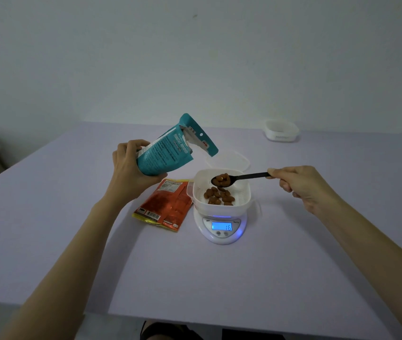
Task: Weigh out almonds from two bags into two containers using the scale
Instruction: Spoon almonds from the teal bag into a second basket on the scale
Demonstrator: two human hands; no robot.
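Arms: the left arm [72,256] and right arm [367,256] are showing bare from wrist to the near edge.
Hands: the left hand [131,168] and right hand [303,185] are going bare too.
Clothing: dark clothing [165,333] is peeking in at the near edge.

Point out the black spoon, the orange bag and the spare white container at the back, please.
Black plastic spoon [249,177]: head view, middle of the handle.
Orange foil bag [168,204]: head view, centre of its upturned panel.
White plastic container at the far right [282,134]: head view, its front wall.
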